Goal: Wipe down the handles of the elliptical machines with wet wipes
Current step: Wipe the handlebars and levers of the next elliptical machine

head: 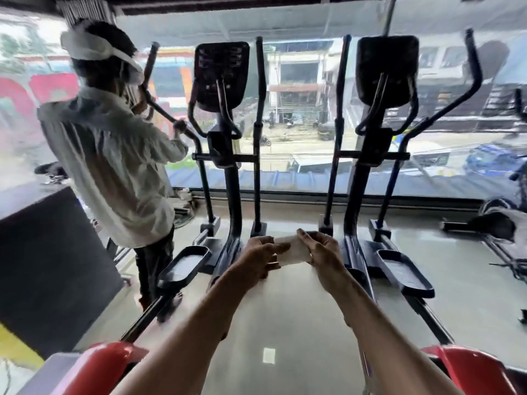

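I hold a white wet wipe [293, 250] stretched between both hands, low in the middle of the view. My left hand [261, 256] pinches its left end and my right hand [320, 253] pinches its right end. Two black elliptical machines stand ahead, side by side. The left elliptical [225, 138] has a tall upright handle [260, 81] on its right side. The right elliptical [379, 132] has an upright handle [340, 95] on its left and a bent handle [473, 67] on its right. Both hands are well short of any handle.
A person in a white shirt [114, 166] stands at the left, holding the left machine's left handle [159, 104]. A dark box [48, 266] sits further left. Red covers [99, 366] lie near my feet. A big window [299, 109] runs behind the machines; more equipment [499, 223] stands at the right.
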The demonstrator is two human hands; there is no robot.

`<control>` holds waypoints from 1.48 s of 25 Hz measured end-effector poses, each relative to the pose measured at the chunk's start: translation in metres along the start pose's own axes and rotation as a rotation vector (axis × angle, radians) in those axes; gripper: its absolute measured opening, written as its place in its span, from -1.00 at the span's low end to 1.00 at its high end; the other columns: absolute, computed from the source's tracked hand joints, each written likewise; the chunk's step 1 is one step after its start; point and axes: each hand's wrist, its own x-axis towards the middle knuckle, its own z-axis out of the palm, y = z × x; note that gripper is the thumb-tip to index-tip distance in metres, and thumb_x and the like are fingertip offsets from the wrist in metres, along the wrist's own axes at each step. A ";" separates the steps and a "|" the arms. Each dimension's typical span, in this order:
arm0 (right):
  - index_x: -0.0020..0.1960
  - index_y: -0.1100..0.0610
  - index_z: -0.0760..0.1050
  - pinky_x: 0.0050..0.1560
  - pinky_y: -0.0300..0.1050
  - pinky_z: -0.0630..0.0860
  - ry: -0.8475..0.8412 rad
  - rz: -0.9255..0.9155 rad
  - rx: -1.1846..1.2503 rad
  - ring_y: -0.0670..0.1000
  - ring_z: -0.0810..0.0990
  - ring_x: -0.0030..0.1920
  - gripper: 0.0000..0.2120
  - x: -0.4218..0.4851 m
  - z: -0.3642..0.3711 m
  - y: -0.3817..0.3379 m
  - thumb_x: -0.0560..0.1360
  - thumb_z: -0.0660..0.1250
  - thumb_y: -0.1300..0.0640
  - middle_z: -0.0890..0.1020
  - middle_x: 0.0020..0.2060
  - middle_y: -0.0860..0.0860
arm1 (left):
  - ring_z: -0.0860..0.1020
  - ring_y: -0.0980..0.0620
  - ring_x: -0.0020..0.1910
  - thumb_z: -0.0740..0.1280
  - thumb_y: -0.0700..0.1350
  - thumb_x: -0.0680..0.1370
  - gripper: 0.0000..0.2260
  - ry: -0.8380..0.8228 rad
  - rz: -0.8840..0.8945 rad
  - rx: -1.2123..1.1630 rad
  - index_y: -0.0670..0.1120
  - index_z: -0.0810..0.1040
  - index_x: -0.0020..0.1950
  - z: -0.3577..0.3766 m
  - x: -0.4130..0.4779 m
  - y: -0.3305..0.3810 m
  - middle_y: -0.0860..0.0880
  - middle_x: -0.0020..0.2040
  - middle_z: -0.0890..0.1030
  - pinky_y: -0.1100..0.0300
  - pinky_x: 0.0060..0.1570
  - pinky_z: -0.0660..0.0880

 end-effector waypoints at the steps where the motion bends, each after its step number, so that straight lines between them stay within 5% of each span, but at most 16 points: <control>1: -0.11 0.13 0.67 -0.38 -0.21 0.51 0.041 -0.017 -0.034 -0.03 0.60 -0.31 -0.89 0.031 -0.006 -0.004 0.56 0.49 0.11 0.68 -0.27 0.02 | 0.68 0.05 -0.28 0.49 -0.23 0.49 -0.81 -0.002 0.006 0.007 -0.18 0.60 0.08 0.006 0.031 0.011 -0.02 -0.25 0.69 0.08 -0.07 0.59; 5: -0.10 0.02 0.57 -0.12 -0.08 0.55 0.325 -0.189 -0.290 0.01 0.64 -0.20 -0.78 0.139 -0.033 -0.016 0.44 0.59 -0.02 0.68 -0.22 -0.04 | 0.64 0.13 -0.40 0.44 -0.24 0.55 -0.90 0.066 0.068 0.053 -0.09 0.57 -0.11 0.031 0.141 0.051 0.01 -0.32 0.64 0.22 -0.33 0.56; 11: 0.00 -0.05 0.61 -0.13 -0.19 0.62 0.122 -0.357 -0.418 -0.12 0.68 -0.14 -0.74 0.266 -0.049 -0.044 0.41 0.63 0.11 0.71 -0.15 -0.13 | 0.63 -0.03 -0.21 0.41 -0.24 0.57 -0.91 -0.013 0.114 0.060 -0.09 0.56 -0.10 0.067 0.291 0.103 -0.11 -0.17 0.64 0.14 -0.21 0.57; 17: -0.02 -0.18 0.67 -0.08 0.03 0.69 0.200 -0.481 -0.513 -0.11 0.73 -0.14 -0.65 0.443 -0.063 -0.079 0.28 0.61 -0.29 0.74 -0.14 -0.17 | 0.64 -0.03 -0.08 0.43 -0.13 0.44 -0.96 -0.170 0.190 0.022 -0.05 0.66 -0.15 0.085 0.446 0.167 -0.06 -0.18 0.67 0.04 0.01 0.54; 20: -0.13 -0.19 0.68 -0.13 0.07 0.68 0.297 -0.535 -0.516 -0.10 0.74 -0.20 -0.88 0.527 -0.063 -0.110 0.41 0.61 -0.13 0.75 -0.22 -0.15 | 0.55 -0.01 -0.08 0.49 -0.06 0.40 -0.89 -0.221 0.276 0.100 -0.06 0.71 -0.13 0.094 0.526 0.218 -0.09 -0.14 0.63 0.04 -0.01 0.45; 28: -0.22 -0.18 0.59 -0.04 0.05 0.69 0.426 -0.703 -0.485 -0.29 0.68 -0.26 -0.73 0.715 -0.080 -0.226 0.49 0.56 0.14 0.68 -0.32 -0.27 | 0.54 0.37 -0.38 0.46 -0.06 0.58 -0.80 -0.059 0.579 0.197 -0.15 0.60 0.12 0.145 0.693 0.345 0.04 -0.18 0.63 0.44 -0.38 0.41; 34: -0.24 -0.10 0.54 -0.14 -0.18 0.61 0.439 -0.837 -0.418 -0.30 0.65 -0.27 -0.69 0.853 -0.116 -0.299 0.51 0.51 0.27 0.66 -0.31 -0.22 | 0.61 -0.02 0.08 0.47 0.06 0.55 -0.65 0.134 0.722 0.289 -0.06 0.61 0.27 0.196 0.819 0.429 -0.01 0.11 0.66 0.13 0.09 0.52; 37: -0.21 -0.05 0.58 -0.14 0.04 0.65 0.427 -0.840 -0.409 -0.16 0.70 -0.24 -0.88 0.918 -0.138 -0.328 0.45 0.50 0.02 0.71 -0.26 -0.14 | 0.60 -0.07 0.16 0.45 0.07 0.55 -0.62 0.245 0.770 0.438 -0.04 0.58 0.32 0.219 0.868 0.455 -0.03 0.19 0.64 0.03 0.21 0.51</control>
